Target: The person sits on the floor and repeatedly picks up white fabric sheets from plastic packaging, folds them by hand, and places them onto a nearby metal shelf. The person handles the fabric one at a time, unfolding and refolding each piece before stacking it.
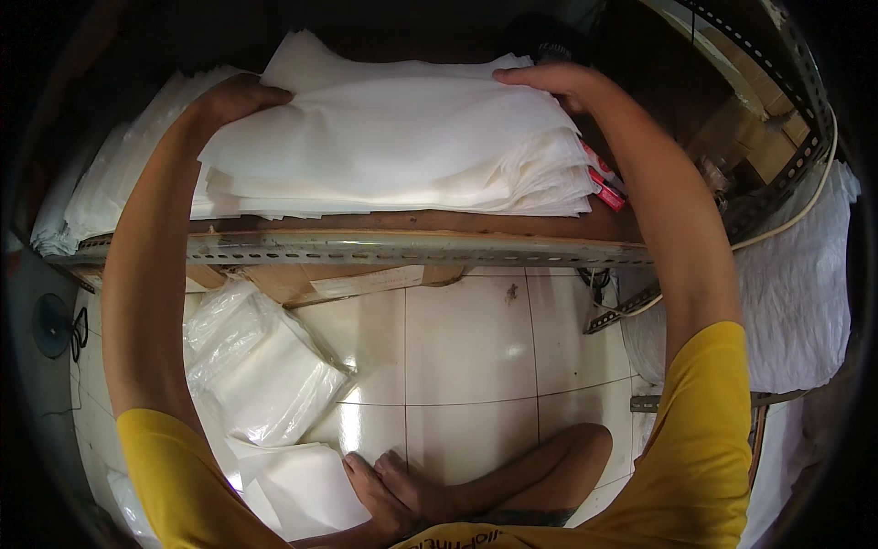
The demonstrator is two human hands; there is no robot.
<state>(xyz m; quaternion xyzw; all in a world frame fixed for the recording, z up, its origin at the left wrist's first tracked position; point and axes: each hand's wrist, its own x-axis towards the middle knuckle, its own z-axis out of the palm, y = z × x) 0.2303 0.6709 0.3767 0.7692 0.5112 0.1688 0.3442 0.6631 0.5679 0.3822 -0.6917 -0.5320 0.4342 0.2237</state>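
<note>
A tall pile of thin white sheets [384,137] lies on a brown shelf in front of me, its layers fanned unevenly along the right side. At the pile's far left, my left hand [236,98] is closed on the edge of the top sheets, thumb above. My right hand [560,82] grips the far right edge in the same way, its thumb lying on the sheets. On both hands most of the other fingers are hidden. The sheets between them sag slightly, and one far left corner stands up.
More white sheets [137,151] lie left on the shelf. Red-and-white small packs [606,183] sit right of the pile. A perforated metal rail [412,247] edges the shelf. Below are a plastic-wrapped white bundle [274,375], a cardboard box [347,282] and my crossed legs. White bundles [786,284] stand right.
</note>
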